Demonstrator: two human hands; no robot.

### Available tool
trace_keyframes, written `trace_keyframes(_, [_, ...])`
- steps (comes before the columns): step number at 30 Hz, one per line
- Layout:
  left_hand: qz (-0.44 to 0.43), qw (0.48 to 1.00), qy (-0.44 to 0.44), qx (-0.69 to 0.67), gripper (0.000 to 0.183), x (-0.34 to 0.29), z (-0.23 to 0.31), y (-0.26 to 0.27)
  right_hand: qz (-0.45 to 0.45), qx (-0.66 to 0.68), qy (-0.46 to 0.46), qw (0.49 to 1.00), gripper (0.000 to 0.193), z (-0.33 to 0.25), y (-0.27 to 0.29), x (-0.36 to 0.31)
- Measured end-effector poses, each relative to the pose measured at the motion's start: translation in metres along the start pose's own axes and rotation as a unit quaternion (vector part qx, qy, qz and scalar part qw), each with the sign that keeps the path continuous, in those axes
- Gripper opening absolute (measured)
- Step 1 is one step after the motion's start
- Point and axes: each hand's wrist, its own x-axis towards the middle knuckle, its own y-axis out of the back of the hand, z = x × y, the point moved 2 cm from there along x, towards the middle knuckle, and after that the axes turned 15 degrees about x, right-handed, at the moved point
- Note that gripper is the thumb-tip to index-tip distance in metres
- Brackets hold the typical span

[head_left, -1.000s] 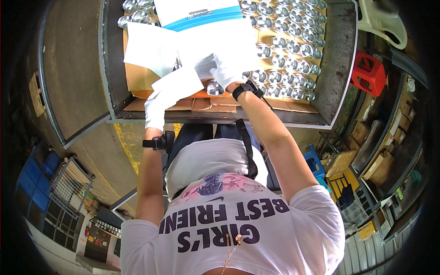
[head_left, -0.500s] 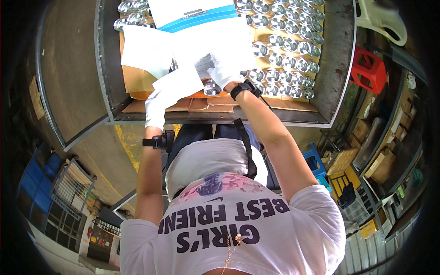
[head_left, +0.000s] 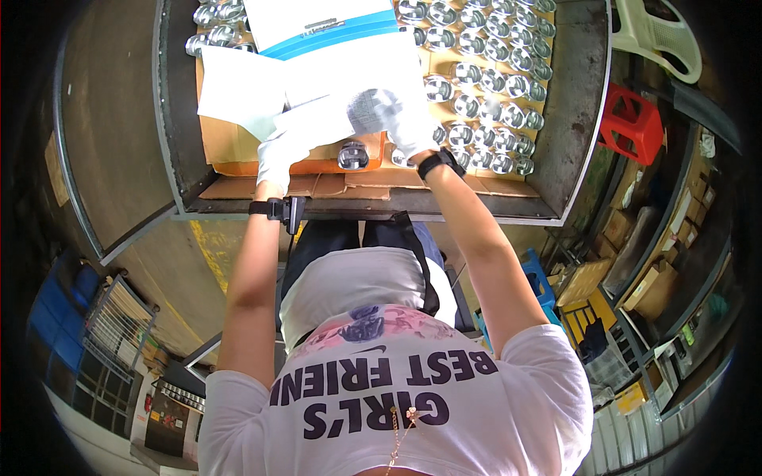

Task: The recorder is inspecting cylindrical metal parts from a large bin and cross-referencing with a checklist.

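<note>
Both my hands wear white gloves. My left hand (head_left: 283, 152) is closed on a thin white sheet or bag (head_left: 317, 120), whose outline is partly lost in glare. My right hand (head_left: 410, 127) is beside a grey, shaded patch (head_left: 371, 109) at that sheet's right end; glare hides how its fingers lie. Between and below my hands, one silver metal piston (head_left: 353, 155) sits on an orange-edged cardboard piece (head_left: 305, 166). Beyond my hands are a white box with a blue band (head_left: 329, 38) and another white sheet (head_left: 238, 89).
Rows of silver pistons (head_left: 492, 79) stand on cardboard at the right of a dark metal-walled tray (head_left: 575, 127). More pistons (head_left: 218, 36) are at its far left. A red stool (head_left: 633, 125), a pale plastic chair (head_left: 659, 40) and shelves with boxes (head_left: 655, 282) are to the right.
The sheet has moved right and away from me with my left hand, uncovering more of the piston. My right hand has shifted slightly right, and the grey patch now shows beside it.
</note>
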Motion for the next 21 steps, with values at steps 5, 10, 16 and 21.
trace_keyframes(5, [0.033, 0.998, 0.034, -0.035, 0.025, 0.002, -0.004, -0.004, 0.118, -0.146, -0.068, 0.98, 0.03, 0.051, 0.053, -0.006])
trace_keyframes(10, [0.04, 0.998, 0.039, -0.017, 0.024, 0.001, -0.008, -0.005, 0.092, -0.273, -0.031, 0.957, 0.025, 0.096, 0.068, 0.003])
trace_keyframes(16, [0.058, 0.996, 0.061, -0.033, 0.024, 0.016, -0.039, -0.003, 0.052, -0.41, 0.021, 0.91, 0.014, 0.121, 0.064, 0.02])
trace_keyframes(21, [0.093, 0.986, -0.023, 0.14, 0.027, 0.031, -0.056, 0.002, 0.026, -0.583, 0.053, 0.811, 0.011, 0.124, 0.056, 0.038])
